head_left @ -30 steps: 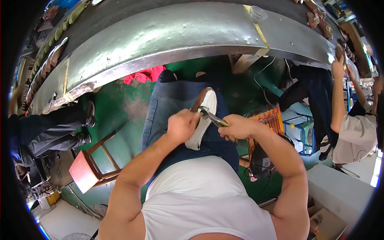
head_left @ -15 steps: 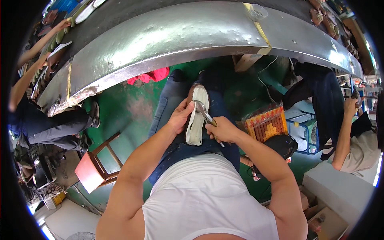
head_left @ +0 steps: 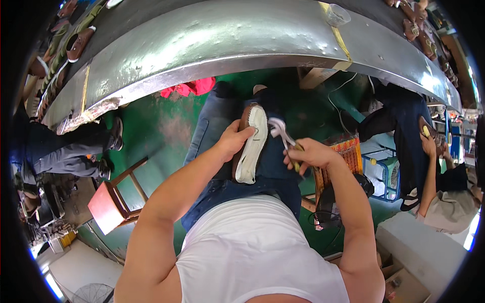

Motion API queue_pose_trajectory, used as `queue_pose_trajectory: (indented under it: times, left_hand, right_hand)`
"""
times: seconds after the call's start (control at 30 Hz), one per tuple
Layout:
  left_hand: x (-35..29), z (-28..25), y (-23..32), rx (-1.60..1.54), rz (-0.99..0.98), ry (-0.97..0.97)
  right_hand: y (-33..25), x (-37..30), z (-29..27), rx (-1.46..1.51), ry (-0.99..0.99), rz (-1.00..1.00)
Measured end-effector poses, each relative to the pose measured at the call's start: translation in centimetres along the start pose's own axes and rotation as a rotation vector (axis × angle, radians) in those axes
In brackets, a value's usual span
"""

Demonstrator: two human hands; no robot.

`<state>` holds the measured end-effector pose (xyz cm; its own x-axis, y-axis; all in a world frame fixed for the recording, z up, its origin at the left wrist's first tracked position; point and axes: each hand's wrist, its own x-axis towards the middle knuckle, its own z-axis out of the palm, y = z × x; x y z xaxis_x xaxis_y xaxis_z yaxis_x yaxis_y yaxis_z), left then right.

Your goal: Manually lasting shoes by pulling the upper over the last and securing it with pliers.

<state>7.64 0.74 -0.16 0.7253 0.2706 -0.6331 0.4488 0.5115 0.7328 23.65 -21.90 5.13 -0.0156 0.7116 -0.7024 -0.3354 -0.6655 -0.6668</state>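
Observation:
On my lap lies a brown shoe upper (head_left: 254, 136) with its white underside turned up, toe end pointing away from me. My left hand (head_left: 235, 140) grips its left edge, the thumb pressed on the white underside. To the right of the shoe, my right hand (head_left: 312, 154) is closed around the handles of metal pincers (head_left: 281, 132). The curved head of the pincers stands apart from the shoe, over my right thigh. My right fingers partly hide the handles.
A long metal-edged bench (head_left: 212, 48) curves across ahead. At left is a stool (head_left: 107, 207); at right, a beaded seat mat (head_left: 344, 154) and a blue-framed stool (head_left: 386, 171). A co-worker's hand (head_left: 428, 144) holds a shoe at far right. Red cloth (head_left: 189, 87) lies under the bench.
My right hand has lifted the pincers off the shoe and moved right with them. My left hand keeps its hold, and the shoe has tilted slightly.

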Motion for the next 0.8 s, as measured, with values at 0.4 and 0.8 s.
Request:
queue_pose_trajectory:
  times: [0.4, 0.8]
  left_hand:
    - [-0.4, -0.8, 4.0, 0.115, -0.309, -0.177]
    - [1.1, -1.4, 3.0, 0.135, -0.349, -0.259]
  right_hand:
    - [-1.8, 0.4, 2.6, -0.603, 0.242, -0.110]
    - [-0.4, 0.2, 8.1, -1.513, 0.542, -0.544]
